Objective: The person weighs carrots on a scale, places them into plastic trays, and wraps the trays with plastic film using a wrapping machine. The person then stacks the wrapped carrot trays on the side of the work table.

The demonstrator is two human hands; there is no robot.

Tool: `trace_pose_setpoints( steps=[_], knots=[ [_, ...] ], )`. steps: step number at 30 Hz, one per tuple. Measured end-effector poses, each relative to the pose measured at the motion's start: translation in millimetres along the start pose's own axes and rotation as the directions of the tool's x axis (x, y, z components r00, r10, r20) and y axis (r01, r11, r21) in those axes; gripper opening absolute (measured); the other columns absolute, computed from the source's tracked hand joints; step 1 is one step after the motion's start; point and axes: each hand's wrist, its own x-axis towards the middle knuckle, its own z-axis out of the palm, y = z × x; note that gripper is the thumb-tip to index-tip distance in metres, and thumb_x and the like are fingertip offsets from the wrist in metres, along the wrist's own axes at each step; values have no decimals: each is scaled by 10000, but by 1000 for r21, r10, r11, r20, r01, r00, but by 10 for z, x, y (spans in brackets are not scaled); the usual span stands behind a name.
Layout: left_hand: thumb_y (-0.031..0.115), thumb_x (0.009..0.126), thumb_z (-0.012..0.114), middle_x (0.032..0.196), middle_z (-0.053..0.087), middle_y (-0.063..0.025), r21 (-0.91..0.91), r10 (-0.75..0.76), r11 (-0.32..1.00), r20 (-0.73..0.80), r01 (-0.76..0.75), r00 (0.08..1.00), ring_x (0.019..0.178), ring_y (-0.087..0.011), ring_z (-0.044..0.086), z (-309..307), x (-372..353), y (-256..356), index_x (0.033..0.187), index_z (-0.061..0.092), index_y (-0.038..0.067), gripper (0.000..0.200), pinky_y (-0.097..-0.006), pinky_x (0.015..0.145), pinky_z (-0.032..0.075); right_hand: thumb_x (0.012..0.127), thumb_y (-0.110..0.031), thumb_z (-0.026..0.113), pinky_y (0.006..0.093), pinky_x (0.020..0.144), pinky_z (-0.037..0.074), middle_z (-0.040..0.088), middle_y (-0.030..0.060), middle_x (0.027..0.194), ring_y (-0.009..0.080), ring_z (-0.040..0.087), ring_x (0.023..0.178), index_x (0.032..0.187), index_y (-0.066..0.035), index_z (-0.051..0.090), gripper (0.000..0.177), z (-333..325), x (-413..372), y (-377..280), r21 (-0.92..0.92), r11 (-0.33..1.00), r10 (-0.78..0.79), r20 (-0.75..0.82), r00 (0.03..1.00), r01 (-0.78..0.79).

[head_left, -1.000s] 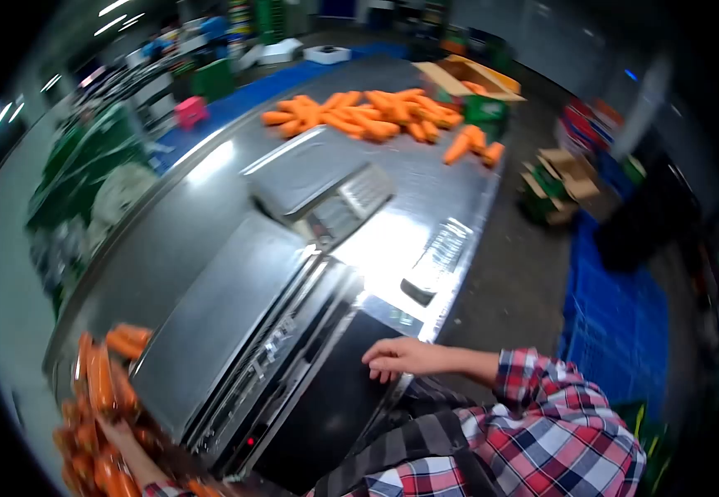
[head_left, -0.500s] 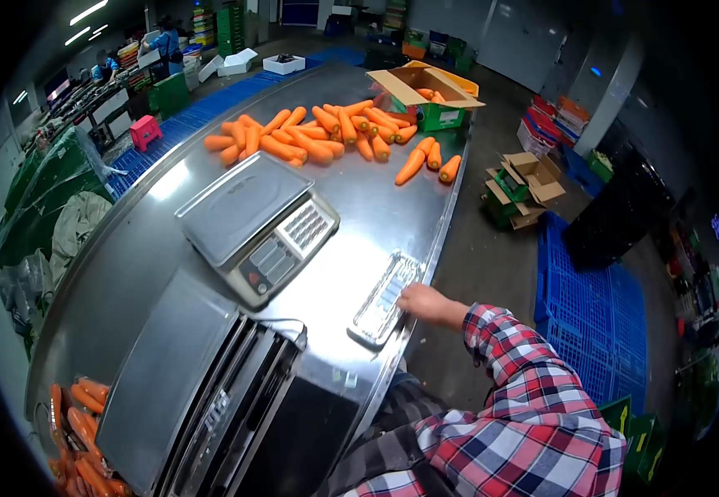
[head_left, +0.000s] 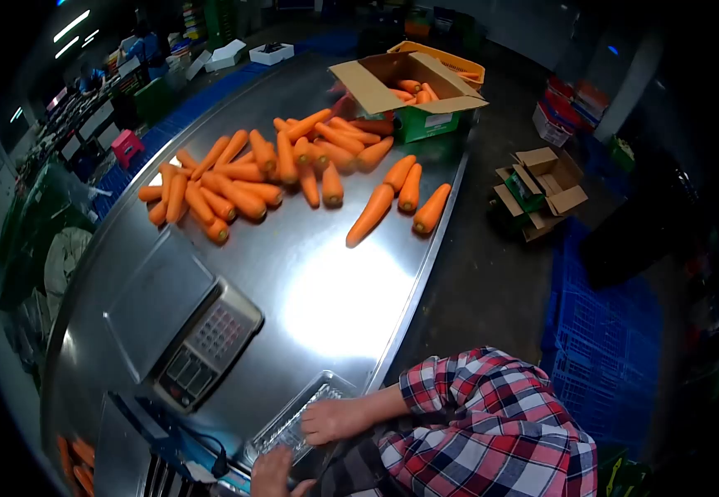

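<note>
Gleams as smooth metal on table point(head_left: 326, 290) around scale point(head_left: 210, 340); looks glossy, probably plastic, on tray point(head_left: 282, 427) beside scale.

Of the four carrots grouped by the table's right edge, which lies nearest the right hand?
The long carrot at the group's left; its narrow tip points down the table and reaches closer to the right hand than the other three.

We see a clear, shiny plastic tray point(head_left: 281, 431), rectangular with rounded corners, lying flat on the silver metal table point(head_left: 293, 269) near its edge, set slantwise. Our right hand point(head_left: 335, 421) covers part of it; our left hand point(head_left: 272, 474) is at its lower end.
</note>
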Motion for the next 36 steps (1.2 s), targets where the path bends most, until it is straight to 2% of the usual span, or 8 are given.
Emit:
trace_pose_setpoints(
  steps=[7,9,13,17,25,27,32,36],
  knots=[
    [106,738,654,1007,603,-165,92,-75,992,-166,92,983,950,-362,541,234,788,-489,1145,571,59,418,-417,870,424,801,-295,643,394,896,399,544,137,1047,300,507,1035,1095,-49,553,394,-1293,-383,792,-129,963,152,-460,875,-235],
    [13,776,610,945,654,-133,-41,-131,991,-328,124,935,885,-295,615,343,1199,-430,924,621,40,150,-373,797,464,809,-148,635,375,1008,342,457,183,1248,321,457,1138,1239,-48,451,479,-1749,-829,1328,197,726,597,-656,462,-659],
    [-29,698,632,916,665,-101,-15,-64,998,-365,63,929,879,-276,615,759,1680,-631,863,651,50,185,-370,783,455,770,-100,605,417,1005,336,377,268,1296,413,417,1152,1326,-11,348,619,-2730,-1617,2046,291,86,596,-782,-185,-953],
    [65,693,694,906,658,-107,118,42,993,-92,-31,995,849,-281,616,1033,1874,-737,915,649,55,226,-372,795,459,718,-172,648,428,926,417,432,295,1254,433,497,1079,1346,-14,316,728,-2953,-1976,2420,401,-75,759,-571,-313,-913],
    [171,723,742,1127,585,-155,-417,-337,824,182,383,924,1058,-293,547,747,2268,-489,1152,545,36,491,-383,871,450,763,-71,635,342,854,480,518,117,1135,224,570,1004,1428,-97,158,819,-2642,-2141,2082,907,415,902,-400,-161,74],
    [154,732,742,1206,539,-163,-712,-384,457,382,533,840,1126,-267,516,810,2440,-349,1263,452,27,618,-371,903,440,747,4,624,350,880,479,514,101,1118,201,565,1006,1403,-79,213,779,-2477,-1747,1618,957,290,957,-290,-15,20],
    [135,686,773,1255,466,-173,-703,-355,624,132,340,925,1130,-247,502,866,2760,159,1399,198,47,920,-345,942,416,836,-198,643,326,988,370,426,117,1231,195,463,1132,1293,-15,314,592,-1193,-852,1269,993,6,869,-65,491,120],
    [166,655,784,1217,475,-171,-617,-387,708,69,344,919,1144,-284,470,771,2465,-93,1344,334,25,835,-376,961,396,883,-198,581,267,845,443,566,31,991,110,540,965,995,-42,571,192,-1425,-700,1426,939,68,868,111,485,-337]
  ],
)
